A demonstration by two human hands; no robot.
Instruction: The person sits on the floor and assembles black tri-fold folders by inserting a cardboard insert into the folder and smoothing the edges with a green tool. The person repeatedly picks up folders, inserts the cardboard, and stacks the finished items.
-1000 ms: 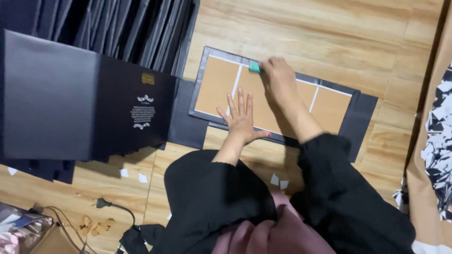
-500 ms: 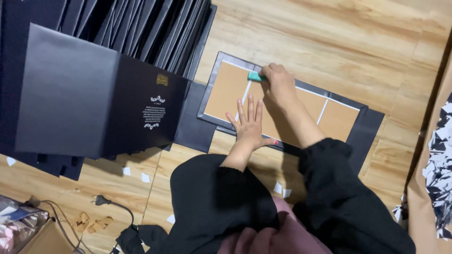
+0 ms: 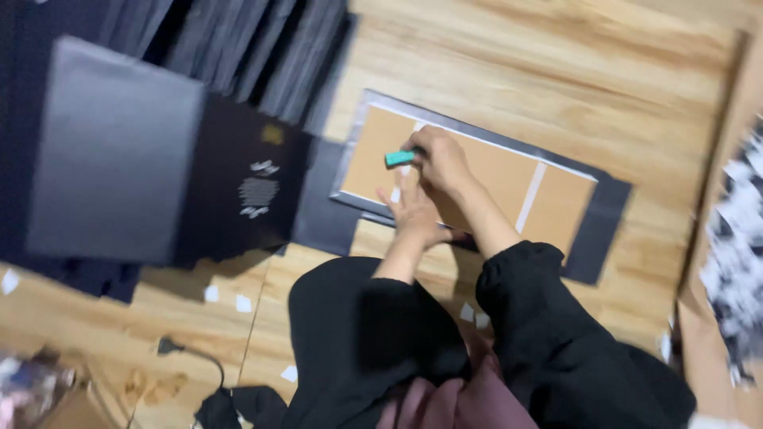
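Right hand [image 3: 442, 161] fingers clamped on teal tool [image 3: 399, 158], left hand [image 3: 415, 213] fingers apart on brown board [image 3: 493, 179]; black box [image 3: 111, 151] nearby

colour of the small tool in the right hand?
Teal green: the small tool in the right hand, seen in the head view against the brown board panels.

A flat board sheet [image 3: 548, 202] is laid on the wooden floor [image 3: 572, 71]. The left hand [image 3: 415, 210] is pressed flat on the sheet's near edge, and the right hand [image 3: 442, 161] is placed just behind it, with a small tool [image 3: 399, 158] held at its left. A stack of folded boxes [image 3: 119, 151] is set to the left of the sheet. Paper scraps [image 3: 238, 303] are scattered on the floor nearer the person.
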